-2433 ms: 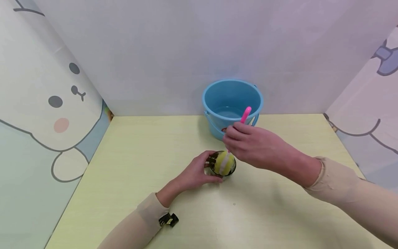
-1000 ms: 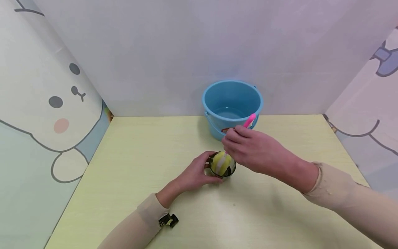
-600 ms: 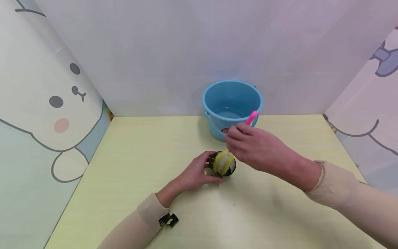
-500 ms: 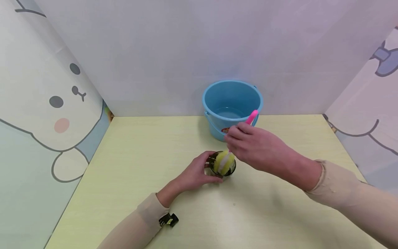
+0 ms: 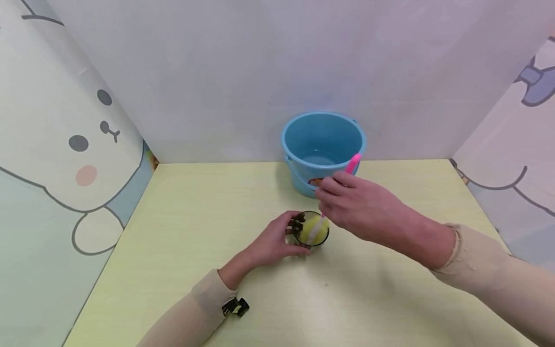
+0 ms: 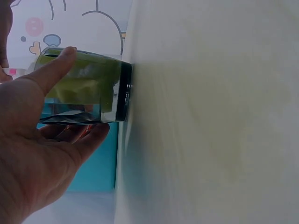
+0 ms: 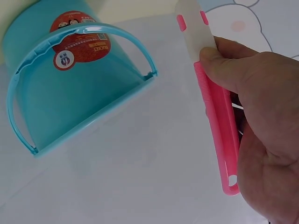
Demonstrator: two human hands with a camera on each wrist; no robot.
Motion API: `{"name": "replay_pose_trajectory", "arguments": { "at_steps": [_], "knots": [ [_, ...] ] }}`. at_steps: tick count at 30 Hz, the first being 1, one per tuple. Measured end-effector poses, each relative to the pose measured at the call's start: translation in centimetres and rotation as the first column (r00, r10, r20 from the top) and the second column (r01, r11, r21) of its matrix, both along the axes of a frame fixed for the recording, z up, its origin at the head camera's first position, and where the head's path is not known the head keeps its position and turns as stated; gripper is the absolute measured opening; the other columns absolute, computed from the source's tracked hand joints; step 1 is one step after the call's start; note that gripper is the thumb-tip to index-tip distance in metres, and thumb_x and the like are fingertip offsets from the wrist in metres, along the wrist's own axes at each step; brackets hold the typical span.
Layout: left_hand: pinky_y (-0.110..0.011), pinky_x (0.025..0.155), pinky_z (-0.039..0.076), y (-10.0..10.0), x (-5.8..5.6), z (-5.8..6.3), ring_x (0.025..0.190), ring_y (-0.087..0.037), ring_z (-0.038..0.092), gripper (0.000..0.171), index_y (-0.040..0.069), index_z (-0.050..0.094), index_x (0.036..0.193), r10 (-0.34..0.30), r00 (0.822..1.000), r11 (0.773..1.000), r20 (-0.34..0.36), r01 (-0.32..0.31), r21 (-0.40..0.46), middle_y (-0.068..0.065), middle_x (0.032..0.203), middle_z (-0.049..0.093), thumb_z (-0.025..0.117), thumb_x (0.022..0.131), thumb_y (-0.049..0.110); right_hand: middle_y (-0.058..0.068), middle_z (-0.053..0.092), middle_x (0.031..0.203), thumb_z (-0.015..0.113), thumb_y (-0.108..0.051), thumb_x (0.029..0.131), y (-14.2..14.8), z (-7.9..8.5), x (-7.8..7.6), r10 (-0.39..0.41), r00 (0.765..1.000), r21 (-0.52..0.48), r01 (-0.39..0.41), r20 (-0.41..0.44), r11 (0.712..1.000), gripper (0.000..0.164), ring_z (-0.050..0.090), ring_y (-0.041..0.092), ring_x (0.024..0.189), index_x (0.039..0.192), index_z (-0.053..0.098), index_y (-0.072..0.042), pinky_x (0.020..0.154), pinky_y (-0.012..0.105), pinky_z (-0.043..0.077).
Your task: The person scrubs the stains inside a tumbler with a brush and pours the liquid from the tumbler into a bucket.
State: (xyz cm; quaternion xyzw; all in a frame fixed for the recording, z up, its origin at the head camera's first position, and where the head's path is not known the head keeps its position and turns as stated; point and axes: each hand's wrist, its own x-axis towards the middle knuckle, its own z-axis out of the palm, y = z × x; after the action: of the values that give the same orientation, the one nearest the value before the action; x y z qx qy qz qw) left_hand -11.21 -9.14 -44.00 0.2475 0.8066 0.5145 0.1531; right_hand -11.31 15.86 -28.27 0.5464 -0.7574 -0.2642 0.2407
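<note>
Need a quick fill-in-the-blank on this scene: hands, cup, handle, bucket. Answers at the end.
1. The left hand holds a see-through, dark-tinted cup.  A yellow, sponge-like head is ____ the cup.
2. The right hand grips a long plastic handle coloured white and ____.
3. The label on the light-blue, round plastic bucket is mainly ____.
4. In the head view, the hand nearer the bucket is the ____ one.

Missing words: inside; pink; red; right.

A pale yellow, wood-grained rectangular table bears a round light-blue plastic bucket toward twelve o'clock and, at the bucket's six o'clock, an upright dark-tinted transparent tumbler.
</note>
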Motion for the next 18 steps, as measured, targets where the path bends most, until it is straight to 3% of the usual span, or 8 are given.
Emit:
{"name": "replay_pose_trajectory", "arguments": {
  "at_steps": [11,18],
  "knots": [
    [-0.028,0.109,0.051,-0.07,-0.11,-0.28,0.129,-0.016,0.058,0.082,0.011,0.046,0.149,-0.003,1.000,1.000,-0.010,0.003,0.001,0.001,0.142,0.056,0.095,0.083,0.019,0.016,0.062,0.112,0.103,-0.022,0.069,0.21,-0.08,0.13,0.021,0.998,-0.074,-0.016,0.061,0.997,0.053,0.052,0.034,0.111,0.111,0.074,-0.007,0.095,0.041,0.048],
    [-0.031,0.109,0.052,-0.07,-0.11,-0.25,0.130,-0.019,0.058,0.082,0.008,0.045,0.149,-0.006,1.000,1.000,-0.022,0.006,-0.001,-0.003,0.144,0.055,0.094,0.084,0.018,0.016,0.061,0.110,0.103,-0.022,0.069,0.20,-0.24,0.15,0.009,0.999,-0.091,-0.004,0.052,0.996,0.055,0.052,0.033,0.109,0.111,0.072,-0.005,0.095,0.041,0.049]
  ]
}}
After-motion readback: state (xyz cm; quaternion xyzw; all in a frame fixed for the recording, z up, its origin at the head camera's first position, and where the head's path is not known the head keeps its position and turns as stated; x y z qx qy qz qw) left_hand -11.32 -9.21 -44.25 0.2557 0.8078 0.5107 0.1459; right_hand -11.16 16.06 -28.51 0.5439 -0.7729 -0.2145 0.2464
